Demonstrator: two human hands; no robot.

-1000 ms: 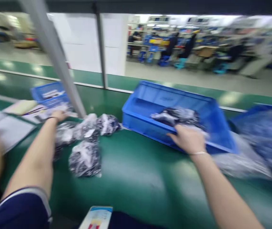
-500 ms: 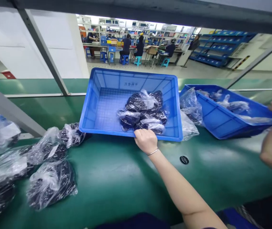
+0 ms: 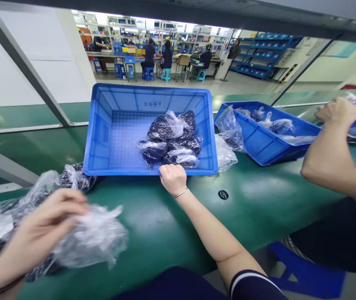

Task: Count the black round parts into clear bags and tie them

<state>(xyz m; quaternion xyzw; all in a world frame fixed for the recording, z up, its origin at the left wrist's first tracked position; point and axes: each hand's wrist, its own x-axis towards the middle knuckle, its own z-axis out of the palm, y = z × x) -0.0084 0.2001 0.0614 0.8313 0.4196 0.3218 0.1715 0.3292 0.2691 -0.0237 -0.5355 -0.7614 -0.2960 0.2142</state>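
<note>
My right hand [image 3: 173,180] is closed over the near rim of a blue plastic crate [image 3: 115,171], which tilts toward me on the green bench. Inside, several clear plastic bags with black contents [image 3: 162,127] are heaped on the right side. My left hand [image 3: 53,221], blurred by motion, has its fingers pinched on a crumpled clear plastic bag [image 3: 95,239] at the lower left. What that bag contains is largely hidden behind the hand. More bags of black items [image 3: 74,177] lie behind and around it.
A second blue crate [image 3: 268,146] with bagged items stands tilted to the right. There a co-worker's hands [image 3: 342,110] hold something clear. A clear bag [image 3: 224,154] lies between the crates, and a black round disc [image 3: 223,194] rests on the bench. Metal posts [image 3: 24,62] frame the bench.
My left hand has come into view and grips a bag at the lower left. My right hand stays on the crate rim. The co-worker's hands are now raised together. The view has shifted right.
</note>
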